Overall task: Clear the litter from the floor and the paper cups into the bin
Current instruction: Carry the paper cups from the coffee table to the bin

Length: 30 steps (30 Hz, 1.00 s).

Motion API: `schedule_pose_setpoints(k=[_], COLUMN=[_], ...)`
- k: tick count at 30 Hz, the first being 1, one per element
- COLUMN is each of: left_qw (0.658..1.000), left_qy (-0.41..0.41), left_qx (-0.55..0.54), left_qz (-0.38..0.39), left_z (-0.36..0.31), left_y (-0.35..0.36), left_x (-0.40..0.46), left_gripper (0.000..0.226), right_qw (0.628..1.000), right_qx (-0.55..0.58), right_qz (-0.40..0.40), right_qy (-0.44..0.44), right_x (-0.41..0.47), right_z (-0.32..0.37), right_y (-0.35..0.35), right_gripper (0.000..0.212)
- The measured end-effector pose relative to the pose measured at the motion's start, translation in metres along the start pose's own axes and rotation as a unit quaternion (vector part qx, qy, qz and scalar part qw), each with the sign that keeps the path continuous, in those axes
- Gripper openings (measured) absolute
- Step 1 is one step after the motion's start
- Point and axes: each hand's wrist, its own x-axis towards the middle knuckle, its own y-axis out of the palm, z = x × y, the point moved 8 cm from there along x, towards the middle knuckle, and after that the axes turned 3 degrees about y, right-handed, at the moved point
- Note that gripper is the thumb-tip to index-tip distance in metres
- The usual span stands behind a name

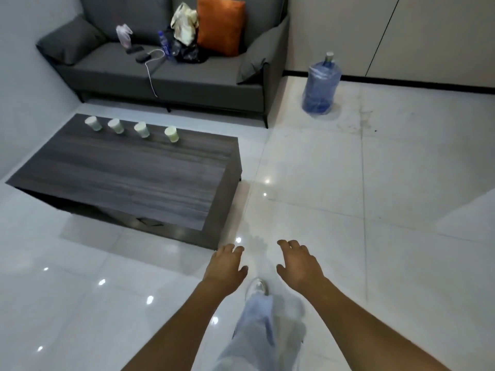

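Fingers relaxed, apart, both hands: left hand [226,266], right hand [300,263]; four paper cups [141,129] on table [128,170].

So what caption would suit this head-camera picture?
Both hands, left and right, open and empty, four paper cups waiting on the coffee table.

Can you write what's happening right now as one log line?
left hand: open, empty | right hand: open, empty | paper cups: four on coffee table | bin: unseen
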Motion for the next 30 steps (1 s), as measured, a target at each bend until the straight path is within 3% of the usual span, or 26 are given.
schedule_pose_setpoints(k=[15,25,30], left_qw=[1.0,0.99,0.977], left_qy=[-0.007,-0.106,-0.175], left_qx=[-0.015,-0.087,-0.123], left_qz=[0.001,-0.034,-0.026], left_z=[0.006,0.008,0.041], left_y=[-0.172,-0.27,-0.297], left_x=[0.322,0.515,0.569], left_gripper=[0.051,0.053,0.04], right_qw=[0.999,0.989,0.98], right_qx=[-0.031,-0.104,-0.126], right_qz=[-0.013,0.014,0.042], right_qy=[-0.016,-0.1,-0.145], right_x=[0.311,0.525,0.612], right_z=[-0.007,-0.007,0.03], right_y=[-0.207,-0.339,-0.371], right_gripper=[0.059,0.058,0.058])
